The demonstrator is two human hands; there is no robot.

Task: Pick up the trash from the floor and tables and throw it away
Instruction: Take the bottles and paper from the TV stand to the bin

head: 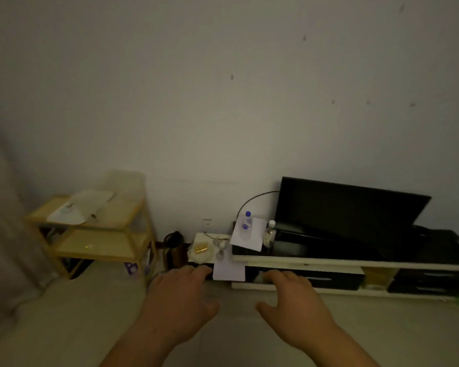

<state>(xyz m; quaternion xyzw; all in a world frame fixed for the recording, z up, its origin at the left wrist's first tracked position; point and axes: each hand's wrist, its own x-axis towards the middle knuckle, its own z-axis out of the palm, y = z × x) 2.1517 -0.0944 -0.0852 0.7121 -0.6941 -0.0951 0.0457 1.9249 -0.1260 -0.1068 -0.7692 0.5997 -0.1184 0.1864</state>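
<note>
The room is dim. My left hand [182, 295] and my right hand [293, 298] reach forward side by side, fingers relaxed and spread, holding nothing. Just beyond them a white sheet of paper [228, 271] hangs over the front edge of a low TV stand [302, 258]. On the stand's top lies another white paper [252, 238] under a clear bottle with a blue cap [245, 225]. A small clear bottle with a white cap [270, 234] stands beside it. A whitish wrapper with a yellow object [201, 250] sits at the stand's left end.
A black monitor [350, 205] leans on the stand by the wall. A dark brown flask [174, 250] stands on the floor left of the stand. A yellow two-tier rack [133, 223] holding papers and clear plastic stands at the left. Pale floor lies below my hands.
</note>
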